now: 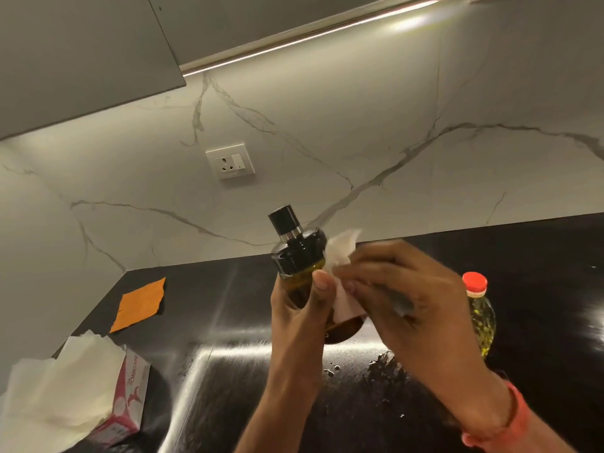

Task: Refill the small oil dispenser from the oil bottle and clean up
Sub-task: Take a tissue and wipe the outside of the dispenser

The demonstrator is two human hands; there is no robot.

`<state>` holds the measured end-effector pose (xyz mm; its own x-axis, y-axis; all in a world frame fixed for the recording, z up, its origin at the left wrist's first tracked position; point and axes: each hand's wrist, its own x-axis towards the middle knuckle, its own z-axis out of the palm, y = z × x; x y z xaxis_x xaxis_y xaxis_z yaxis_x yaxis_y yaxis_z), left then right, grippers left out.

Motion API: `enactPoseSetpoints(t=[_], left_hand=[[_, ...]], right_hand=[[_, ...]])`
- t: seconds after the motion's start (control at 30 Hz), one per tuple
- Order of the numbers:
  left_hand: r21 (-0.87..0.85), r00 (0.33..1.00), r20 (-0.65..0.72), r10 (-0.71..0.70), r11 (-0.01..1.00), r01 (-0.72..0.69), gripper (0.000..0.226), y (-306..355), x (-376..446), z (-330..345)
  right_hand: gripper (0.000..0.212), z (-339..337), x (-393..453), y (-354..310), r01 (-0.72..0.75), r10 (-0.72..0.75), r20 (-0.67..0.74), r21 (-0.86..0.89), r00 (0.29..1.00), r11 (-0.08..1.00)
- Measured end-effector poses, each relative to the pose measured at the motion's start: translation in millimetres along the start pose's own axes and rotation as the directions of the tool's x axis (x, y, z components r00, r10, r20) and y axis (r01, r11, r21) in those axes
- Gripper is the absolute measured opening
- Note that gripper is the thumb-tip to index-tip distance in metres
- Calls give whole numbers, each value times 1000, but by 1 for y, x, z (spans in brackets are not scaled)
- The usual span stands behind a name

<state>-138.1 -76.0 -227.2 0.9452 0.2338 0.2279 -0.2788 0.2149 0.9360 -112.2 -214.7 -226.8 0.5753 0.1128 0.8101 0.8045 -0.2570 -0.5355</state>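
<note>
Head view, looking forward and slightly up at a marble wall and a black counter. At the centre of the frame I hold the small oil dispenser up off the counter in my left hand, fingers wrapped around its amber glass body. Its long axis is nearly upright, leaning a little toward the upper left, with the black pump cap on top. My right hand sits just to the right of it, fingers pinched on a white tissue pressed against the dispenser's right side, below the cap. I judge this to be the wiping step of the cleanup, so the move ahead turns on the tissue sliding along that upright axis while the left hand steadies or rotates the glass.

At the right of the frame, partly hidden behind my right wrist, the oil bottle stands on the counter with its red cap on. Below the hands, dark specks and crumbs lie on the counter. At the lower left a pink tissue box has tissues spilling out, and an orange cloth lies flat beyond it. Nothing stands between the hands and the dispenser.
</note>
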Motion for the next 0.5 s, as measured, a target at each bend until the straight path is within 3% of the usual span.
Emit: enactPoseSetpoints(t=[0.17, 0.27, 0.37, 0.5], left_hand=[[-6, 1000, 19, 2, 1000, -2, 75, -7, 0, -1], [-4, 999, -15, 39, 999, -39, 89, -2, 5, -11], [61, 998, 21, 59, 996, -60, 98, 1, 7, -17], [81, 997, 61, 44, 996, -49, 72, -2, 4, -11]], right_hand=[[33, 5, 23, -3, -21, 20, 18, 41, 1000, 999], [30, 6, 1, 0, -24, 23, 78, 7, 997, 1000], [23, 6, -11, -1, -25, 25, 42, 12, 999, 1000], [25, 10, 16, -8, 24, -24, -52, -9, 998, 1000]])
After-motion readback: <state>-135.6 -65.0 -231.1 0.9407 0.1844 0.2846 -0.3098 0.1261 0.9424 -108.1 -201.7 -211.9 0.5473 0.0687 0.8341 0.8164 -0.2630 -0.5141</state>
